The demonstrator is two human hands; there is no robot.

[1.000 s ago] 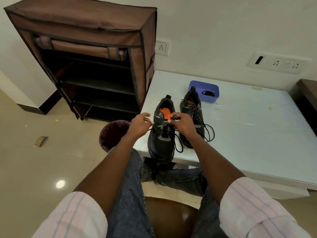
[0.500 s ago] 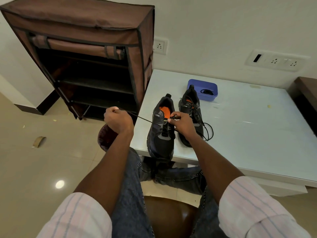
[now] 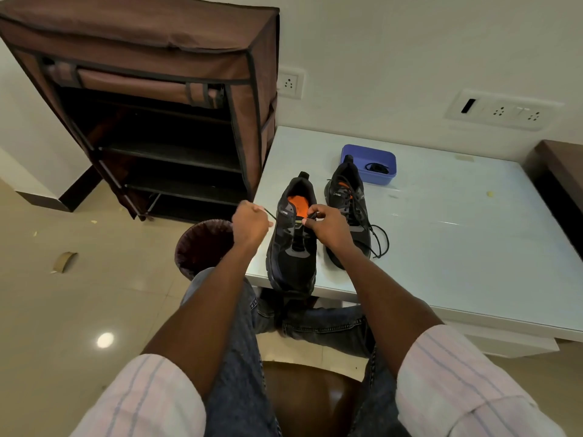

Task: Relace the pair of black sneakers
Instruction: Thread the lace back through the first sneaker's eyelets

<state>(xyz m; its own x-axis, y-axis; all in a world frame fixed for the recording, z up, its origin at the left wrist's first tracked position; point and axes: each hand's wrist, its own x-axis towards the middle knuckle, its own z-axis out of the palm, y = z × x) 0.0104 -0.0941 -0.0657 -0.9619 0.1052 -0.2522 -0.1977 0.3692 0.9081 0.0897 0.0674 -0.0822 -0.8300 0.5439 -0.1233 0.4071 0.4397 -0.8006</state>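
Observation:
Two black sneakers with orange insoles stand side by side at the near left corner of the white table (image 3: 457, 234). On the left sneaker (image 3: 291, 263), my left hand (image 3: 250, 223) grips a black lace (image 3: 270, 214) just left of the shoe's collar. My right hand (image 3: 328, 225) pinches the lace's other part at the upper eyelets. The right sneaker (image 3: 350, 212) is laced, its loose ends trailing on the table to its right.
A blue tray (image 3: 367, 164) holding a coiled black lace sits behind the shoes. A brown fabric shoe rack (image 3: 151, 115) stands left of the table. A dark bin (image 3: 202, 247) is below my left hand. My knees and a brown stool are underneath.
My left hand pulled the lace far out to the left, then came back close to the left sneaker. My right hand stayed at the eyelets.

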